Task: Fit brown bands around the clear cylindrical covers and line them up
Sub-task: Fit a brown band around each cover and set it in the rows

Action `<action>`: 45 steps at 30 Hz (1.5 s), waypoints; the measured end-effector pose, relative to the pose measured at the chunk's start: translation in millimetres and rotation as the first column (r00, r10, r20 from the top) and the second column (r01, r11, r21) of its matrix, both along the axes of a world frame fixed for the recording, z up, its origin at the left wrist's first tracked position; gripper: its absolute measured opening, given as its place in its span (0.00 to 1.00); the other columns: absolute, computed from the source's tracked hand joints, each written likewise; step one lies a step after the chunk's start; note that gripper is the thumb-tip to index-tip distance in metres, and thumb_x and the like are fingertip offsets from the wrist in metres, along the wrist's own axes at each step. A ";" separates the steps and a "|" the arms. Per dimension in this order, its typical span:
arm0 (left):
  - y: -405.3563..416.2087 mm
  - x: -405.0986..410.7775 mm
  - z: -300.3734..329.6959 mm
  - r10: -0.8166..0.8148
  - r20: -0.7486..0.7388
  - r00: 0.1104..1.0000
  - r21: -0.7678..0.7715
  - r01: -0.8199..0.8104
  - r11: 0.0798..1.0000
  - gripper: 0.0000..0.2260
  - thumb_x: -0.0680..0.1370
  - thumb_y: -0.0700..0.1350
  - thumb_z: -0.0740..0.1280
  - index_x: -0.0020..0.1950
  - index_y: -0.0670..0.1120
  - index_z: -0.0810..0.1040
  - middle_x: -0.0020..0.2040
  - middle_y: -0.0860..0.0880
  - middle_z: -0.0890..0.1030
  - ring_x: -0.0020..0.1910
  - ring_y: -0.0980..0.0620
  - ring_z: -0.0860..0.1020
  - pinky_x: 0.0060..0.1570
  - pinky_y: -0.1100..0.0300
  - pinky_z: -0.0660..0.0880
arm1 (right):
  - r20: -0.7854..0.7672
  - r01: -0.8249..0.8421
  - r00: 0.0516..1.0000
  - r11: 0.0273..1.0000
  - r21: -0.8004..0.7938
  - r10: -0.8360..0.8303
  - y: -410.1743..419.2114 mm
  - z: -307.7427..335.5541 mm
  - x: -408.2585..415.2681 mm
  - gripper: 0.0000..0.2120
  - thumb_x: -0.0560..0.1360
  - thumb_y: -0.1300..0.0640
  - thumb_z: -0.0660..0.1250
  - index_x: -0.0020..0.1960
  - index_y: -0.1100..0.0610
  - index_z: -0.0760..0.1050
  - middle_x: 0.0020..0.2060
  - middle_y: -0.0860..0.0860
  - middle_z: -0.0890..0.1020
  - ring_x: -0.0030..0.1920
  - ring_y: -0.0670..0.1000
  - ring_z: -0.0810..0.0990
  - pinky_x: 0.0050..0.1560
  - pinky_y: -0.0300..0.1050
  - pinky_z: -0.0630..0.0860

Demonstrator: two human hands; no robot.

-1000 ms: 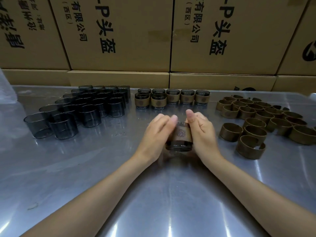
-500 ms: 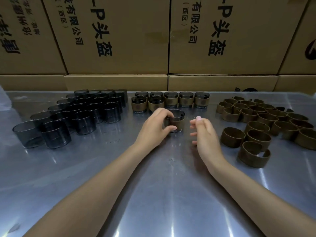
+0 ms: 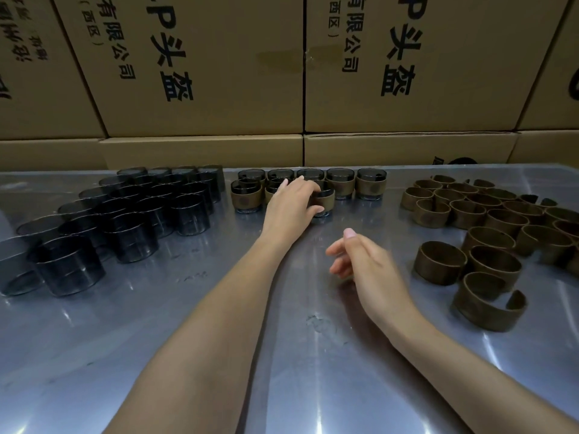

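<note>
My left hand (image 3: 289,203) reaches to the back of the table and grips a banded cover (image 3: 324,200) from above, setting it in the front row beside other banded covers (image 3: 341,183). My right hand (image 3: 360,261) hovers nearer to me, fingers loosely curled, holding nothing. Several bare smoky clear covers (image 3: 131,233) stand grouped at the left. Several loose brown bands (image 3: 488,242) lie in a pile at the right.
A wall of stacked cardboard boxes (image 3: 203,73) with black print closes off the back edge. The shiny metal table (image 3: 282,355) stretches toward me between my forearms.
My left hand carried the banded cover away from me to the rows at the back. My right hand let go of it and drew back toward me.
</note>
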State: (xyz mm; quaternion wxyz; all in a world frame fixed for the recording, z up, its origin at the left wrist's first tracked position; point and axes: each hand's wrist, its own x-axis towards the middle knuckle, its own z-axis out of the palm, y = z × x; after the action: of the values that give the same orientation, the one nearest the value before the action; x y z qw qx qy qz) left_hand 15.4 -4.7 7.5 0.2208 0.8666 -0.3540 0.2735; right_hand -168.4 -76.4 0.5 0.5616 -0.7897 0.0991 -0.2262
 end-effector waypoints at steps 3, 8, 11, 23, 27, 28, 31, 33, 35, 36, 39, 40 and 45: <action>-0.7 3.8 0.8 0.022 -0.001 1.000 0.014 -0.022 1.000 0.17 0.78 0.47 0.69 0.66 0.46 0.74 0.67 0.47 0.76 0.74 0.49 0.64 0.75 0.52 0.51 | -0.010 -0.007 1.000 1.000 0.003 0.007 0.8 1.2 -1.0 0.21 0.82 0.45 0.51 0.40 0.51 0.77 0.34 0.50 0.80 0.43 0.52 0.78 0.53 0.59 0.75; 2.4 4.6 1.2 0.065 0.020 0.998 0.014 -0.066 0.998 0.16 0.77 0.45 0.69 0.65 0.47 0.75 0.65 0.48 0.75 0.73 0.47 0.63 0.74 0.47 0.51 | -0.023 -0.019 1.000 1.000 0.005 0.019 1.3 1.8 -1.7 0.21 0.82 0.44 0.51 0.41 0.51 0.77 0.34 0.51 0.80 0.43 0.52 0.79 0.53 0.60 0.75; 2.0 5.6 0.2 0.084 0.010 0.996 0.005 -0.084 0.996 0.16 0.77 0.47 0.69 0.64 0.47 0.75 0.64 0.48 0.75 0.71 0.48 0.65 0.74 0.45 0.53 | -0.026 -0.023 0.999 1.000 0.008 0.023 1.4 1.4 -1.4 0.21 0.82 0.43 0.51 0.41 0.50 0.77 0.34 0.51 0.80 0.43 0.52 0.79 0.53 0.60 0.75; 0.1 8.1 -2.3 0.080 0.011 0.997 -0.019 -0.080 0.997 0.17 0.76 0.48 0.69 0.63 0.46 0.74 0.62 0.49 0.75 0.66 0.49 0.69 0.73 0.47 0.58 | -0.026 -0.015 1.000 1.000 -0.022 0.015 -0.4 -1.2 0.2 0.21 0.82 0.42 0.51 0.40 0.49 0.76 0.33 0.49 0.80 0.42 0.51 0.79 0.53 0.57 0.75; 0.6 4.1 -0.7 0.088 0.017 0.996 0.004 -0.088 0.996 0.22 0.77 0.49 0.67 0.70 0.46 0.69 0.67 0.49 0.73 0.70 0.49 0.66 0.73 0.48 0.55 | -0.023 -0.024 0.999 1.000 -0.019 0.024 -1.2 -1.4 0.9 0.21 0.81 0.42 0.51 0.41 0.49 0.76 0.32 0.49 0.80 0.42 0.51 0.80 0.51 0.56 0.75; 1.0 1.9 -0.4 0.088 0.026 0.996 -0.003 -0.088 0.996 0.23 0.78 0.49 0.67 0.70 0.46 0.69 0.67 0.48 0.73 0.70 0.49 0.66 0.73 0.49 0.54 | -0.023 -0.029 0.999 0.999 -0.022 0.028 -1.5 -1.2 1.3 0.21 0.82 0.42 0.51 0.41 0.49 0.76 0.32 0.49 0.80 0.42 0.52 0.80 0.51 0.56 0.75; 5.6 -10.6 1.4 0.086 0.038 0.996 -0.029 -0.085 0.996 0.22 0.78 0.49 0.66 0.71 0.45 0.69 0.67 0.48 0.73 0.70 0.49 0.66 0.73 0.50 0.54 | -0.014 -0.032 0.999 0.999 -0.021 0.032 -2.1 -0.6 1.4 0.21 0.82 0.44 0.51 0.41 0.51 0.77 0.32 0.50 0.80 0.40 0.51 0.79 0.47 0.53 0.74; 11.6 -24.8 2.6 0.080 0.028 0.996 -0.053 -0.079 0.996 0.21 0.78 0.48 0.65 0.70 0.44 0.69 0.67 0.48 0.73 0.70 0.49 0.67 0.73 0.50 0.54 | -0.005 -0.019 1.000 1.000 -0.010 0.019 -2.4 0.1 1.2 0.20 0.82 0.45 0.52 0.41 0.51 0.77 0.30 0.50 0.80 0.37 0.50 0.78 0.43 0.49 0.72; 20.1 -45.3 3.0 0.047 0.020 0.999 -0.087 -0.045 0.995 0.20 0.78 0.46 0.65 0.69 0.44 0.70 0.66 0.47 0.74 0.70 0.49 0.67 0.73 0.50 0.55 | -0.008 -0.008 1.000 1.000 -0.006 0.008 -2.1 1.7 0.2 0.20 0.82 0.45 0.52 0.40 0.51 0.77 0.29 0.49 0.79 0.35 0.49 0.77 0.41 0.46 0.70; 25.4 -56.9 2.7 0.029 0.019 0.999 -0.095 -0.027 0.995 0.19 0.78 0.46 0.65 0.69 0.44 0.71 0.65 0.47 0.75 0.69 0.49 0.68 0.73 0.51 0.55 | -0.012 -0.006 1.000 1.000 -0.003 0.006 -1.8 2.8 -0.7 0.20 0.83 0.46 0.52 0.41 0.51 0.77 0.29 0.49 0.79 0.35 0.49 0.77 0.41 0.46 0.70; 46.5 -93.5 1.0 0.016 0.035 0.999 -0.093 -0.013 0.996 0.17 0.78 0.44 0.65 0.66 0.44 0.73 0.63 0.47 0.76 0.67 0.49 0.70 0.72 0.51 0.58 | -0.008 0.002 1.000 1.000 0.000 -0.002 -0.3 6.3 -5.1 0.19 0.83 0.46 0.53 0.42 0.52 0.77 0.30 0.50 0.79 0.36 0.50 0.77 0.44 0.49 0.72; 55.4 -104.9 0.9 0.023 0.048 0.999 -0.093 -0.018 0.995 0.16 0.77 0.44 0.66 0.65 0.44 0.74 0.61 0.47 0.77 0.66 0.49 0.71 0.71 0.50 0.60 | -0.001 0.012 1.000 1.000 -0.009 -0.012 0.4 7.5 -7.3 0.19 0.83 0.47 0.53 0.42 0.52 0.77 0.30 0.50 0.79 0.37 0.50 0.77 0.45 0.50 0.72; 111.1 -145.9 3.2 0.133 -0.013 0.991 -0.015 -0.133 0.991 0.13 0.78 0.43 0.61 0.62 0.48 0.73 0.57 0.50 0.78 0.51 0.46 0.79 0.48 0.52 0.75 | 0.020 0.066 0.998 0.985 -0.160 -0.063 5.9 8.8 -23.2 0.18 0.83 0.49 0.52 0.41 0.51 0.75 0.30 0.49 0.78 0.38 0.51 0.78 0.44 0.50 0.73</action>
State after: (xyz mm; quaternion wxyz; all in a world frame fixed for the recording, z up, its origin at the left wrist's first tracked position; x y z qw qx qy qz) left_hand -130.5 106.5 10.8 0.2111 0.8883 -0.2918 0.2851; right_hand -191.6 -70.5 9.3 0.4893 -0.8270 0.1019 -0.2574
